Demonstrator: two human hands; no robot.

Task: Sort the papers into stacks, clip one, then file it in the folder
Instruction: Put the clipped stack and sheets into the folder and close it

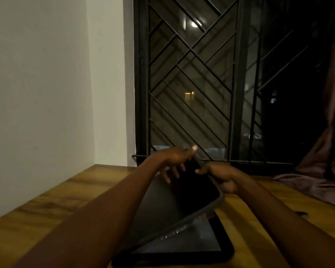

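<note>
Dim light; detail is limited.

Task item: a dark folder (191,196) lies at lower centre of the frame on a wooden desk (46,209). It is partly open. Its lower cover (182,250) rests flat on the desk. Its upper cover is raised and tilted, hinged along the left side, with the free edge lifted toward the upper right. A pale, reflective surface shows in the gap between the covers. What it is cannot be told.

Left hand (172,161): reaches in from the lower left to the top end of the raised cover. The thumb (192,148) lies over the top edge, and the fingers (174,171) are spread and bent against the cover's face. The hand holds the cover.

Right hand (223,178): reaches in from the lower right, just beside the left hand, at the cover's right edge. Its fingers (201,171) are curled round that edge, gripping it.

Surroundings: a white wall (37,84) fills the upper left. A window with a dark diagonal metal grille (191,74) stands behind the desk at upper centre. A dark curtain (327,151) hangs at the right edge, its lower folds resting on the desk. A small dark object (302,212) lies on the desk at the right, well apart from the folder. It is too small to identify.
</note>
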